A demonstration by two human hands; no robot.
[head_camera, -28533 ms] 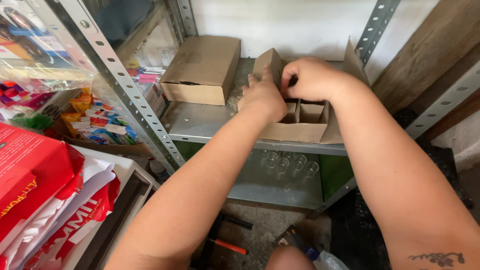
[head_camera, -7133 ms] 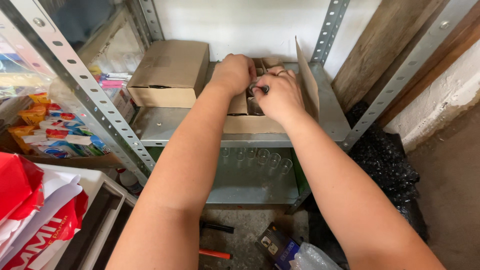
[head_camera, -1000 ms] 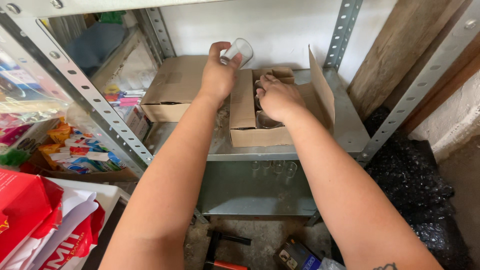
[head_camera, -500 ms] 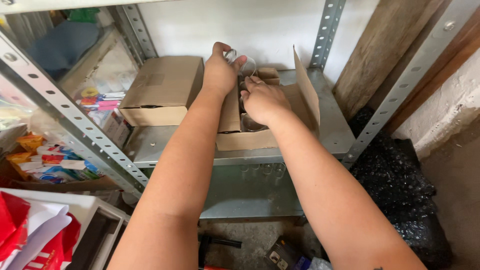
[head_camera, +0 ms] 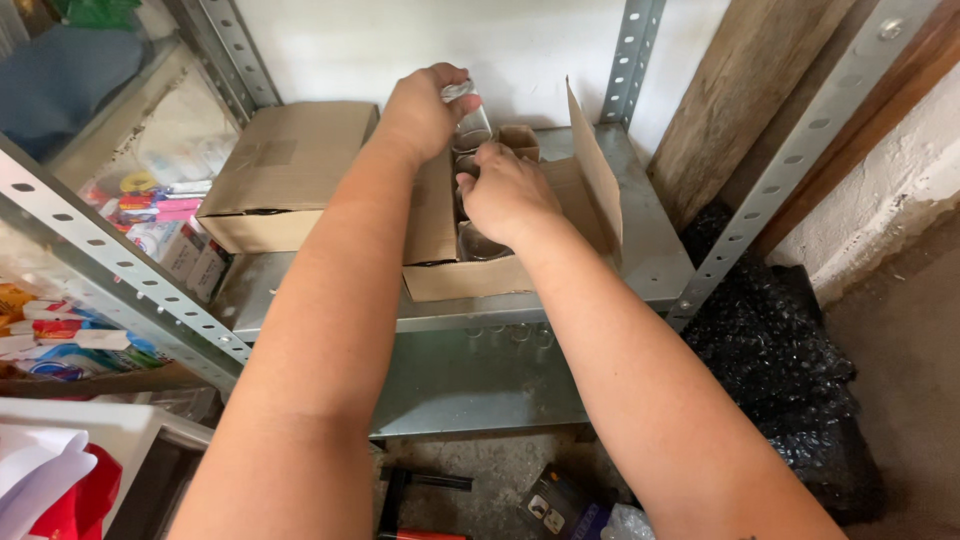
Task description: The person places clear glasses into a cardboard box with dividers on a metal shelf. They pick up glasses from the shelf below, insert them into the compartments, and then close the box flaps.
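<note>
Glass tumbler (head_camera: 470,122) sat clamped in left hand (head_camera: 420,105), low over the open cardboard box (head_camera: 500,270) on the metal shelf (head_camera: 650,250); a second earlier it was held higher, so it was going down into the box. Right hand (head_camera: 505,190) was inside, fingers curled; grip unclear. Closed box (head_camera: 285,170) alongside.

Grey metal shelf (head_camera: 650,255): closed cardboard box (head_camera: 285,170) left, open cardboard box (head_camera: 500,275) beside it.
</note>
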